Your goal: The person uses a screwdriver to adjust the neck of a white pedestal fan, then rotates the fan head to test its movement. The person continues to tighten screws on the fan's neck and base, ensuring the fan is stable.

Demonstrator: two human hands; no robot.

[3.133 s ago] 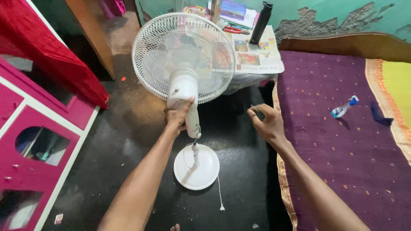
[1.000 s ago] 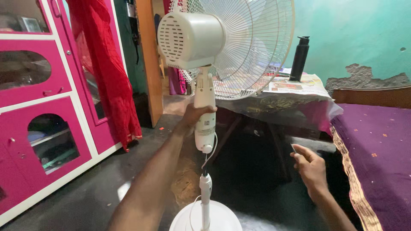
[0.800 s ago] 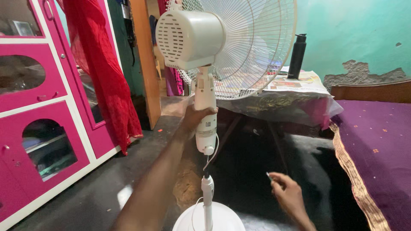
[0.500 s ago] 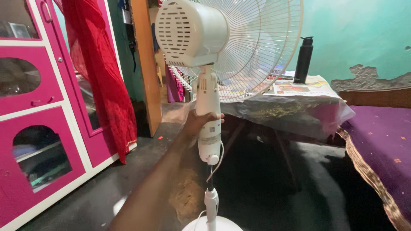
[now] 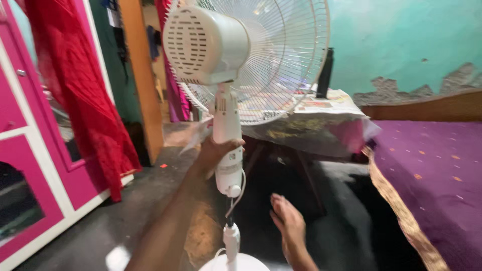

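The left hand's fingers are wrapped tight round the white control column of the pedestal fan, thumb side toward the camera, clenched just below the neck that carries the motor housing. The left hand grips from the fan's left, with the forearm running down and back toward the lower edge of the view, elbow low, wrist fairly straight.

The right hand holds nothing — its fingers are spread and released, palm turned toward the fan's thin lower pole, hanging just to the right of it and below the column, not touching.

The fan stands upright in the middle of the view on its round white base, only the top edge of which shows. Its grille faces away toward the paper-covered table behind it; a dark bottle stands on that table, right of the grille. Well left of the fan are the pink cabinet and red cloth; right of it, the purple bedspread.

To handle the fan well from here, I judge 1 hand on the column is not enough: the head is heavy and high, so the free hand should steady the lower pole and keep the stand vertical, clear of the dangling cord.
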